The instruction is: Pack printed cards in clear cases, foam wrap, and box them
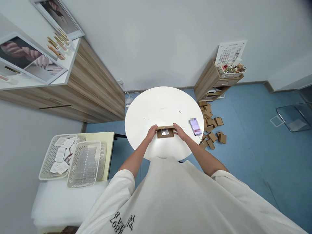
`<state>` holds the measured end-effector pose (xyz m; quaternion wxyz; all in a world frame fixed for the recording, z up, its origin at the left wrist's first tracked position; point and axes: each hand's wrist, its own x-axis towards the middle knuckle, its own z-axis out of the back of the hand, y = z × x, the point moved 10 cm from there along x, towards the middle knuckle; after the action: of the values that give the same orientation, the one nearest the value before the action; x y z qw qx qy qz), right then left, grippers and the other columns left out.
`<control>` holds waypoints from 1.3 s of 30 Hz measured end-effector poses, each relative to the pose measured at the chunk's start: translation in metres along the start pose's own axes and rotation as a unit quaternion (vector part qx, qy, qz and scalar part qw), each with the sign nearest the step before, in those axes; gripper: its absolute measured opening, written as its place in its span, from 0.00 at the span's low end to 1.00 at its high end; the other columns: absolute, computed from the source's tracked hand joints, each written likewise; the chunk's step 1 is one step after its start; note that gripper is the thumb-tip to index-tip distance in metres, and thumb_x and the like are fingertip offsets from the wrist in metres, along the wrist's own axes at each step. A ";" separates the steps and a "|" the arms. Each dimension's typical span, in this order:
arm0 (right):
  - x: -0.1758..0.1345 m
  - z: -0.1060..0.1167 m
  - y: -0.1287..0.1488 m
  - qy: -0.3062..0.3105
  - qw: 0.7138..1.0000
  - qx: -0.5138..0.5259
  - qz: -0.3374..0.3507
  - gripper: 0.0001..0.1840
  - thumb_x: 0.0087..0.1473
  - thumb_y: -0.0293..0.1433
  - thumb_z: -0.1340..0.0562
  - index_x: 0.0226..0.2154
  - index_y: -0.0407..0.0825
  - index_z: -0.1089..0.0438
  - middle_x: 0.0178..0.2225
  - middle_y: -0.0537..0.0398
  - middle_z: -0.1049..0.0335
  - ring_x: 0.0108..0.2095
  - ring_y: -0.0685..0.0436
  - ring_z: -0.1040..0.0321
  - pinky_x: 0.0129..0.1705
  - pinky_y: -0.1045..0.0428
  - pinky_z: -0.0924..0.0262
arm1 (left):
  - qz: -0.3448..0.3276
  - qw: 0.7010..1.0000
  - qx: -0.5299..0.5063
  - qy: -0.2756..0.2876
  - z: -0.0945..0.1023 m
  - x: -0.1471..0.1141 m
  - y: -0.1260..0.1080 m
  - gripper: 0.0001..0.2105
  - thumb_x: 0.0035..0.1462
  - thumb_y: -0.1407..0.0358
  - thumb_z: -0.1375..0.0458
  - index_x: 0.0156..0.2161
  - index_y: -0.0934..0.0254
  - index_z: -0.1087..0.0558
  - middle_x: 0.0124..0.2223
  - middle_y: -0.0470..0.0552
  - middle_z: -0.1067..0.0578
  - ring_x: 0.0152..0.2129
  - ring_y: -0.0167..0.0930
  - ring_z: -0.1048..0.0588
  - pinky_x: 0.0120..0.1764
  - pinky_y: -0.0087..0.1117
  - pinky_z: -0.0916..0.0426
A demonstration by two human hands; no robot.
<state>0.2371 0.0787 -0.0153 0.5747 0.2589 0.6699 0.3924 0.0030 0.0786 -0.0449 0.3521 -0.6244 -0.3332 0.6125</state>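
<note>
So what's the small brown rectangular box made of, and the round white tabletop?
Small brown rectangular box: likely matte cardboard, given plain folded panels. Round white tabletop: smooth, perhaps laminate or painted board; its even white surface leaves that open.

- A person's left hand [151, 132] and right hand [180, 131] hold an open cardboard box [165, 136] by its ends at a round white table [156, 107], center frame.
- A phone [195, 126], its screen pixelated, lies near the table's right edge.
- Small brown boxes [212, 136] litter the blue floor [248, 130], right of center.
- Two white baskets [102, 159] sit at lower left; flowers [230, 68] top a wooden cabinet [207, 79] at upper right.
</note>
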 end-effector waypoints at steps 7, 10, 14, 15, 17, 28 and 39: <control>-0.004 -0.004 -0.022 0.011 0.995 -0.091 0.046 0.33 0.64 0.50 0.47 0.67 0.59 0.45 0.68 0.56 0.46 0.64 0.40 0.45 0.65 0.43 0.46 | -0.045 0.992 0.118 -0.006 -0.002 -0.013 0.028 0.21 0.54 0.64 0.38 0.54 0.59 0.29 0.57 0.55 0.27 0.54 0.39 0.29 0.51 0.39 0.31; -0.004 -0.002 -0.037 -0.009 0.992 -0.119 0.040 0.34 0.62 0.44 0.44 0.68 0.54 0.47 0.67 0.49 0.45 0.57 0.40 0.35 0.60 0.45 0.40 | -0.062 0.976 0.206 -0.032 -0.002 -0.019 0.040 0.25 0.52 0.68 0.38 0.57 0.58 0.31 0.59 0.55 0.30 0.54 0.39 0.30 0.51 0.39 0.31; -0.006 0.021 -0.068 -0.124 0.978 -0.164 -0.021 0.35 0.57 0.38 0.39 0.65 0.50 0.42 0.64 0.43 0.42 0.52 0.40 0.32 0.54 0.45 0.35 | -0.067 0.966 0.239 -0.076 0.000 -0.026 0.051 0.25 0.54 0.68 0.39 0.58 0.63 0.34 0.59 0.60 0.33 0.45 0.34 0.26 0.49 0.36 0.30; -0.006 0.022 -0.077 -0.125 0.980 -0.151 -0.037 0.35 0.56 0.38 0.39 0.65 0.50 0.42 0.61 0.43 0.39 0.51 0.41 0.31 0.51 0.46 0.33 | -0.060 0.965 0.240 -0.080 0.000 -0.027 0.054 0.25 0.55 0.67 0.39 0.58 0.64 0.35 0.58 0.61 0.33 0.44 0.34 0.25 0.48 0.36 0.30; -0.007 0.021 -0.092 -0.124 0.985 -0.107 -0.063 0.35 0.54 0.38 0.38 0.63 0.50 0.41 0.57 0.44 0.35 0.47 0.42 0.29 0.44 0.49 0.30 | -0.049 0.964 0.246 -0.085 0.000 -0.028 0.059 0.23 0.56 0.67 0.39 0.57 0.65 0.35 0.57 0.61 0.33 0.43 0.33 0.25 0.47 0.35 0.30; -0.015 0.031 -0.108 -0.180 0.973 -0.094 -0.110 0.29 0.50 0.33 0.35 0.56 0.48 0.35 0.52 0.45 0.30 0.44 0.44 0.28 0.42 0.51 0.33 | -0.002 0.948 0.311 -0.071 0.004 -0.022 0.071 0.19 0.56 0.67 0.39 0.53 0.63 0.33 0.53 0.56 0.28 0.40 0.31 0.24 0.42 0.30 0.33; 0.001 0.010 -0.091 -0.175 0.933 -0.311 -0.037 0.24 0.56 0.38 0.39 0.54 0.50 0.33 0.50 0.47 0.29 0.50 0.41 0.32 0.53 0.47 0.38 | 0.007 0.919 0.376 -0.116 0.004 -0.029 0.067 0.15 0.57 0.62 0.41 0.49 0.61 0.32 0.50 0.58 0.27 0.47 0.40 0.26 0.45 0.37 0.35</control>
<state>0.2564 0.0309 -0.0911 0.7486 0.1071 0.4122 0.5081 -0.0029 0.0192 -0.0863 0.5154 -0.3729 -0.1127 0.7633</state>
